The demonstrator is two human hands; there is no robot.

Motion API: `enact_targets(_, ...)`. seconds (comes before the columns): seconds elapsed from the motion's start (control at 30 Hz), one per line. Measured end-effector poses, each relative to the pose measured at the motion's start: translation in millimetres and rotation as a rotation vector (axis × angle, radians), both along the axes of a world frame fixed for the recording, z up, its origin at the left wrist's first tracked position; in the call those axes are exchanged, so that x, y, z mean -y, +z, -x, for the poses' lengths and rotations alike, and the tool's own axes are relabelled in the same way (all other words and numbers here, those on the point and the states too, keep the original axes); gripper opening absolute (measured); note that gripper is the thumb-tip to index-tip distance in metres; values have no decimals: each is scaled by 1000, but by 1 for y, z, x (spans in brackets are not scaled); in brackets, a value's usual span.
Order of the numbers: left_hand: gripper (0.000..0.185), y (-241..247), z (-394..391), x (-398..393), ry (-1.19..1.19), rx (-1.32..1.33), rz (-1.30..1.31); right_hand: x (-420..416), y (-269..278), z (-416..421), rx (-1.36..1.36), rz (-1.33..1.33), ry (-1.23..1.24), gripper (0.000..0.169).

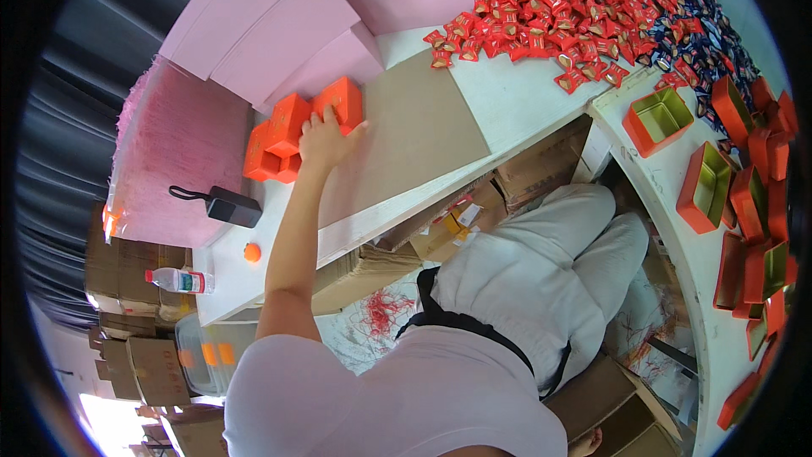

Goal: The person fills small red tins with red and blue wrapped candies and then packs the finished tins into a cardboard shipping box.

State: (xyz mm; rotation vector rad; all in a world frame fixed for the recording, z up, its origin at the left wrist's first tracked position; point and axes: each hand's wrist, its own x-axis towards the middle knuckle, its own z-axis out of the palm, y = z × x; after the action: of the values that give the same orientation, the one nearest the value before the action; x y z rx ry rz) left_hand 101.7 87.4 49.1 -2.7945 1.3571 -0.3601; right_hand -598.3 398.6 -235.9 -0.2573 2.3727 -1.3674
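My left hand (pixel 328 143) reaches over the white table, its spread fingers lying on an orange box (pixel 346 101) and its thumb beside the box's lower right edge. More orange boxes (pixel 288 120) stand against that one on the left, at the edge of a flat cardboard sheet (pixel 412 130). No firm grasp shows. Low in the picture, my right hand (pixel 590 443) is partly visible beside an open cardboard box (pixel 596 393); what it touches is hidden.
Pink boxes (pixel 285 19) and a pink-filled bag (pixel 184 152) line the left side. Nearby are a black power bank (pixel 233 206), an orange fruit-like item (pixel 252 252) and a bottle (pixel 181 280). Red wrapped sweets (pixel 558 6), dark ones (pixel 691 32) and open tins (pixel 704 187) lie right.
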Motion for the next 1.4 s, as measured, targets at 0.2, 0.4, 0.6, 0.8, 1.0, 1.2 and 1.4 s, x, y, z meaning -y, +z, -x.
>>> enact_targets(0.2,97,7,8,34,160,19,-175,1,16,6,13,96,-65,19)
enact_targets(0.4,84,-21,-3,19,-93,115,24,12,55,-15,96,190,-112,22)
enact_targets(0.6,77,-10,41,9,-289,-362,465,-8,90,-9,-83,198,-327,21)
enact_targets(0.8,88,26,195,17,-632,-1489,755,24,193,-28,-734,219,-255,39)
enact_targets(1.0,87,-43,343,-26,-998,-2144,-227,159,274,-146,33,693,644,128)
enact_targets(1.2,80,-50,447,-98,-1593,-1953,-1009,92,259,-133,371,712,321,126)
enact_targets(1.4,69,-37,463,-101,-1935,-1497,-1299,-1,246,-85,249,606,-161,111)
